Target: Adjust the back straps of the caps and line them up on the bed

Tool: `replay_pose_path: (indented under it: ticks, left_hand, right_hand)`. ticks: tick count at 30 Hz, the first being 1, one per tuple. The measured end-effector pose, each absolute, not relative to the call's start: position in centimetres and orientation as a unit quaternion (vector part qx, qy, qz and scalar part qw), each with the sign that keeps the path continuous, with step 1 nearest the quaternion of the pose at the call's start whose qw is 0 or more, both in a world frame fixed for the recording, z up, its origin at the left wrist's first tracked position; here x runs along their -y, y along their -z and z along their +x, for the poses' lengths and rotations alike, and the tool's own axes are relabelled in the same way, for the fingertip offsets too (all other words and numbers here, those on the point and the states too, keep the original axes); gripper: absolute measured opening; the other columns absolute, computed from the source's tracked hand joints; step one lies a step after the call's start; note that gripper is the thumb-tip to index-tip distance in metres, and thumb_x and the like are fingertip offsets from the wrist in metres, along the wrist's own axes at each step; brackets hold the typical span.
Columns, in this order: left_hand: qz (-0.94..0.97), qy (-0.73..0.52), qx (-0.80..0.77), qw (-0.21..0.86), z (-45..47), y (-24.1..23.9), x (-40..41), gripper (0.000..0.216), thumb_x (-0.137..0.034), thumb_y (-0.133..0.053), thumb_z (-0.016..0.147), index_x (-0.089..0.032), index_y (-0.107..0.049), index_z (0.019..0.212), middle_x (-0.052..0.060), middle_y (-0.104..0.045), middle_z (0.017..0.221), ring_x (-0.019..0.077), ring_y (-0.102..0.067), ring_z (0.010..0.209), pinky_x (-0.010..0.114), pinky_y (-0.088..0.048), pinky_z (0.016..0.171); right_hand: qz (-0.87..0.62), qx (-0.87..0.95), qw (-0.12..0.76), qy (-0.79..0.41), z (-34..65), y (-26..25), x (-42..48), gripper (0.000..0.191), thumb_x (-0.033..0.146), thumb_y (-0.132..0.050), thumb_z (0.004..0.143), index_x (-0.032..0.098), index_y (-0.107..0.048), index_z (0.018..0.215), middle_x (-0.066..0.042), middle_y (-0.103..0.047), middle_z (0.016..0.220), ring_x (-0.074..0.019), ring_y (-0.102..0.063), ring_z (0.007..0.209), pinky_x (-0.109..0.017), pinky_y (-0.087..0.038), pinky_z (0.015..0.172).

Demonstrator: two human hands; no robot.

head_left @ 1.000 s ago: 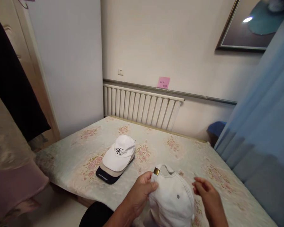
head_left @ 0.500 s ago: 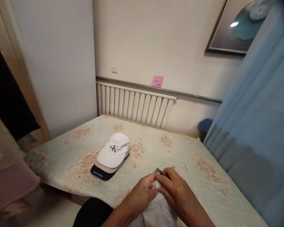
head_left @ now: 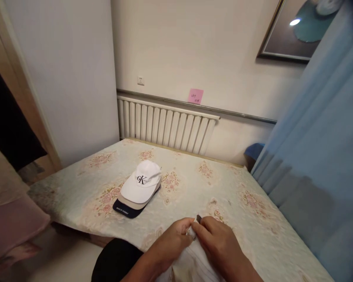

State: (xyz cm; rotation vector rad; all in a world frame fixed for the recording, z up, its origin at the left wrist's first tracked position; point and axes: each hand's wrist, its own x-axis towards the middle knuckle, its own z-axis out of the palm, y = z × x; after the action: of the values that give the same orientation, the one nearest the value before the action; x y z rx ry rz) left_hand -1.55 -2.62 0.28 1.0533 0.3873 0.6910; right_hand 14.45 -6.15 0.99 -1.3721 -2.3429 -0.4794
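My left hand (head_left: 176,239) and my right hand (head_left: 219,239) are together at the lower middle, over the near side of the bed. Both are closed on an off-white cloth piece (head_left: 198,260) that looks like a cap. A small round metal eyelet or snap (head_left: 191,234) shows between the thumbs, and a dark tab or buckle (head_left: 198,218) pokes out by the right fingers. The lower part of the cloth runs out of view. Farther left on the bed lies a white cap (head_left: 141,181) with black letters, stacked on a beige and dark-brimmed cap (head_left: 126,210).
A flowered sheet covers the bed (head_left: 191,188). Behind it are a white radiator (head_left: 167,124) and a pink note (head_left: 195,96) on the wall. A blue curtain (head_left: 312,156) hangs at right; clothes (head_left: 14,219) hang at left. A black-clad knee (head_left: 114,260) shows below.
Both hands shift slightly lower in view, still gripping the off-white cap. The metal tab now sticks up more by my right fingers. The view tilts a little; the stacked caps stay put.
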Motion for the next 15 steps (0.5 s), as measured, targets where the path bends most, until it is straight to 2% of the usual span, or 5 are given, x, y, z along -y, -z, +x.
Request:
replay_pose_path:
  ticks: [2,4,8,11,15]
  left_hand:
    - [0.497,-0.319,-0.185,0.785,-1.7,-0.3,2.7,0.037,-0.007,-0.049,0.065,-0.016,-0.064,0.098,0.001,-0.063,0.077,0.0138,-0.055,0.069,0.024,-0.038,0.066]
    - [0.503,-0.313,-0.188,0.783,-1.7,-0.4,2.7,0.036,-0.007,-0.051,0.065,-0.016,-0.064,0.097,0.001,-0.064,0.077,0.0141,-0.055,0.070,0.025,-0.039,0.068]
    - [0.478,-0.285,-0.188,0.809,-1.8,-0.3,2.7,0.034,-0.011,-0.054,0.066,-0.015,-0.064,0.099,0.003,-0.064,0.074,0.0150,-0.057,0.067,0.025,-0.039,0.066]
    - [0.452,-0.305,-0.213,0.811,-1.7,0.4,2.5,0.025,-0.016,-0.060,0.066,-0.014,-0.065,0.091,0.002,-0.062,0.072,0.0130,-0.054,0.064,0.024,-0.038,0.064]
    - [0.434,-0.337,-0.268,0.791,-1.6,1.5,2.4,0.018,-0.023,-0.065,0.067,-0.014,-0.064,0.082,-0.001,-0.057,0.066,0.0091,-0.047,0.056,0.021,-0.033,0.058]
  right_hand:
    - [-0.461,0.842,0.207,0.190,14.3,-0.7,6.2,0.019,0.016,-0.045,0.086,0.022,-0.063,0.090,-0.003,-0.058,0.068,-0.0164,-0.052,0.061,-0.027,-0.038,0.054]
    - [-0.461,0.832,0.271,0.146,14.3,-0.3,6.1,0.019,0.014,-0.045,0.085,0.020,-0.062,0.083,-0.003,-0.059,0.068,-0.0160,-0.053,0.062,-0.027,-0.039,0.056]
    - [-0.580,0.686,0.428,-0.098,14.4,-0.5,6.0,0.015,0.019,-0.045,0.084,0.020,-0.055,0.073,0.001,-0.056,0.060,-0.0135,-0.051,0.056,-0.025,-0.040,0.054]
    - [-0.577,0.645,0.428,-0.260,14.5,-1.4,6.4,0.011,0.021,-0.050,0.081,0.020,-0.056,0.072,0.002,-0.055,0.060,-0.0133,-0.051,0.056,-0.025,-0.040,0.054]
    - [-0.537,0.667,0.434,-0.279,14.9,-1.9,6.7,0.013,0.016,-0.050,0.078,0.021,-0.061,0.084,0.000,-0.059,0.075,-0.0140,-0.053,0.067,-0.026,-0.042,0.062]
